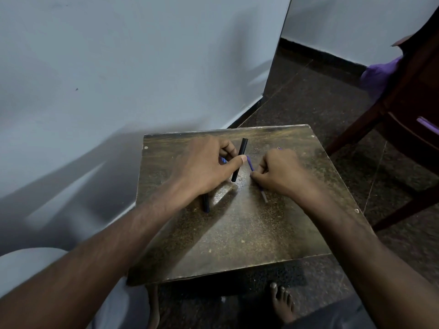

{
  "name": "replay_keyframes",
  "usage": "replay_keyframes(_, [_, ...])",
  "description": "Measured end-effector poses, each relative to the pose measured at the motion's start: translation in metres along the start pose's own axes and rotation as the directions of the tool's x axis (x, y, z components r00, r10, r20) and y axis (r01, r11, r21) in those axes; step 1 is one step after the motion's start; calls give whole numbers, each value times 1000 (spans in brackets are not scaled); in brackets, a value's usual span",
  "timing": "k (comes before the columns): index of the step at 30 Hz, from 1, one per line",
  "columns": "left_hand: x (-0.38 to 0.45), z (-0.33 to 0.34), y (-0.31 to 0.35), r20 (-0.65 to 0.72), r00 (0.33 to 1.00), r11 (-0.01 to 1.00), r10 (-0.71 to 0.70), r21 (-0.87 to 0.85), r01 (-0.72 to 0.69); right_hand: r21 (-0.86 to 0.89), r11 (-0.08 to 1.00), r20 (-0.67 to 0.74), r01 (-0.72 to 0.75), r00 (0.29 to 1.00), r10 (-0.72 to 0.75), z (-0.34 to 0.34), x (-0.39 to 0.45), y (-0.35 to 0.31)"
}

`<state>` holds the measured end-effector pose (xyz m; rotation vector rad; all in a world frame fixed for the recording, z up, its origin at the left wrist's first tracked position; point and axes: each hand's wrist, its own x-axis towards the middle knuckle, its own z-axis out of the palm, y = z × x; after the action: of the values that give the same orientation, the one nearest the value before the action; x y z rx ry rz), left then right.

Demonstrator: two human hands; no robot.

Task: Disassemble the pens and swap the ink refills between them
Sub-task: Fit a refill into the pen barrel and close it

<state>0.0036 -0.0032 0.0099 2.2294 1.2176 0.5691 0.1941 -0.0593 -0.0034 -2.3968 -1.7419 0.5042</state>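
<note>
Both forearms come in from the bottom corners and meet over the small table (237,233). Left hand (206,165) sits palm-down toward its far left side, thumb and fingers pinching a black pen barrel (239,162). Right hand (278,174) is knuckles-up just right of it, fingers curled round a thin blue refill (250,164) on the tabletop.

Wooden chair (403,110), purple cloth (377,74)
</note>
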Motion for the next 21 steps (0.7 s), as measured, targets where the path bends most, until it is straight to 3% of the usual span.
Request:
replay_keyframes(5, [-2, -1, 1, -24, 1000, 1000, 20, 4, -20, -30, 999, 2, -16, 1000, 16, 5, -5, -11])
replay_keyframes(8, [-2, -2, 0, -14, 999, 999, 45, 13, -44, 261, 965, -68, -12, 997, 31, -8, -4, -3])
replay_keyframes(9, [-2, -2, -1, -7, 998, 998, 58, 18, -58, 437, 899, -105, 18, 994, 31, -12, -4, 1])
replay_keyframes(11, [-2, -2, -1, 5, 997, 996, 83, 19, -83, 756, 645, -180, 114, 983, 38, -20, -5, 4])
replay_keyframes(13, [-2, -1, -1, 7, 995, 994, 104, 23, -104, 876, 416, -289, 246, 956, 42, -24, -5, 5])
replay_keyframes(15, [-1, 0, -1, -2, 993, 992, 118, 36, -118, 902, 281, -355, 329, 934, 43, -27, -6, 2])
replay_keyframes(18, [-1, -1, -1, -3, 992, 991, 126, 36, -125, 914, 182, -372, 362, 928, 24, -28, -7, -3])
replay_keyframes(21, [-1, -2, -1, 1, 993, 992, 122, 23, -122, 896, 235, -391, 378, 920, 9, -28, -7, -6])
